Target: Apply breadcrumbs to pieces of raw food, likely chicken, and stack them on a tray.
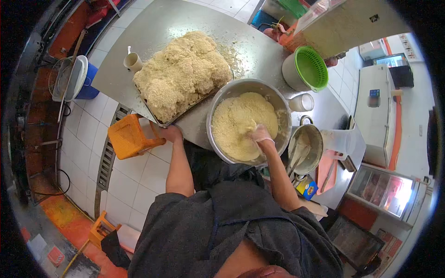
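My right hand (261, 134), in a clear plastic glove, reaches into a large steel bowl (211, 109) of pale yellow crumbs (242, 111). Its crumb-coated fingers are drawn together at the surface; whatever they hold is hidden by crumbs. Bare, my left hand (172, 134) rests at the table's near edge, close to the front corner of a metal tray (178, 118). How its fingers are bent is not clear. Heaped high on that tray are crumb-coated pieces (183, 69), left of the bowl.
Past the tray stands a cup (133, 61). Right of the bowl are another cup (301, 103), a pot with a green basket (311, 68), a steel pan (311, 148), a clear container (338, 140) and a pink board (327, 171). An orange stool (127, 136) stands on the left floor.
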`<action>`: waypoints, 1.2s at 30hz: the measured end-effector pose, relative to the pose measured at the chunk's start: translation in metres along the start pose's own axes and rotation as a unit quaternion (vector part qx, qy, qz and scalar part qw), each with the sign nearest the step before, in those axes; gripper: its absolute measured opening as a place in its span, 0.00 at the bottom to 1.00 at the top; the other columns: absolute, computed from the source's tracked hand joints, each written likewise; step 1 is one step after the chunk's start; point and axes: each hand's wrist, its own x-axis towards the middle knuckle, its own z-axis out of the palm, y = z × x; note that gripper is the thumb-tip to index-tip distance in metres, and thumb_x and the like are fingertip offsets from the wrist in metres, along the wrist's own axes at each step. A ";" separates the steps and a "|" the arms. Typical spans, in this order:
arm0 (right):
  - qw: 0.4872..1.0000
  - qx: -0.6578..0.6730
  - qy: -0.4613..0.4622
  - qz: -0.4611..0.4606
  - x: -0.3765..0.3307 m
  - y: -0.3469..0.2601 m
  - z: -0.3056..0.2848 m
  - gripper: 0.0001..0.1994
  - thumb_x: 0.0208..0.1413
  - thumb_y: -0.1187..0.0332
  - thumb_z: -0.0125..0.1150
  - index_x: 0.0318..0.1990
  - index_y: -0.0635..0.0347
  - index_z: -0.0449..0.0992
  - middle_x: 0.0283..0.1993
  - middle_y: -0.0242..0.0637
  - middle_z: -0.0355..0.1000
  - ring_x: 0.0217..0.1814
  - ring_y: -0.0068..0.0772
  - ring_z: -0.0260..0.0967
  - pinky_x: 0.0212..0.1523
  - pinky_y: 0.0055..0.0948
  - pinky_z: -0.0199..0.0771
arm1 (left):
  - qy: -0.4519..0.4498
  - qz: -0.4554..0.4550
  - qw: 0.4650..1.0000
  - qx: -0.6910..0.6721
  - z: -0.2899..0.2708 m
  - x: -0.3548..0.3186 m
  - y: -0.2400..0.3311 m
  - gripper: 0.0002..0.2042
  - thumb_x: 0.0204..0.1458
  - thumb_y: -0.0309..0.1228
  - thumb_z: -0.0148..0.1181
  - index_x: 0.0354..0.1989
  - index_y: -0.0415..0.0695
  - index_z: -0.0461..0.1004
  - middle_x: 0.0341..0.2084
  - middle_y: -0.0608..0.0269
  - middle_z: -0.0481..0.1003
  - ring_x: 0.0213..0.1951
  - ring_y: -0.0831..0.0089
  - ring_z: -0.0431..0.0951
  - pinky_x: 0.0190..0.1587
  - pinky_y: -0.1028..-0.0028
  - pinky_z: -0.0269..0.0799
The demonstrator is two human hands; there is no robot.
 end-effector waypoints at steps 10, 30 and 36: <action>0.923 -0.256 0.275 -0.081 0.078 -0.051 0.013 0.43 0.57 0.34 0.38 0.64 0.68 0.57 0.66 0.58 0.56 0.68 0.52 0.55 0.65 0.55 0.52 | -0.022 0.071 0.997 -0.028 0.044 -0.029 0.009 0.17 0.57 0.28 0.47 0.50 0.29 0.68 0.48 0.37 0.71 0.50 0.43 0.70 0.50 0.59 0.65; 0.929 -0.071 0.043 -0.361 -0.004 -0.098 -0.021 0.27 0.44 0.56 0.68 0.50 0.60 0.72 0.49 0.56 0.72 0.52 0.52 0.70 0.50 0.43 0.70 | 0.096 -0.009 0.995 -0.033 -0.019 0.076 -0.092 0.17 0.57 0.30 0.46 0.52 0.32 0.67 0.52 0.39 0.69 0.52 0.43 0.68 0.51 0.57 0.64; 0.979 -0.184 -0.086 -0.018 -0.065 -0.043 -0.008 0.30 0.42 0.56 0.67 0.52 0.62 0.70 0.47 0.58 0.72 0.51 0.55 0.70 0.50 0.45 0.71 | 0.082 0.087 0.989 -0.087 -0.013 -0.014 0.016 0.17 0.58 0.34 0.46 0.48 0.32 0.68 0.42 0.34 0.73 0.45 0.37 0.71 0.45 0.53 0.66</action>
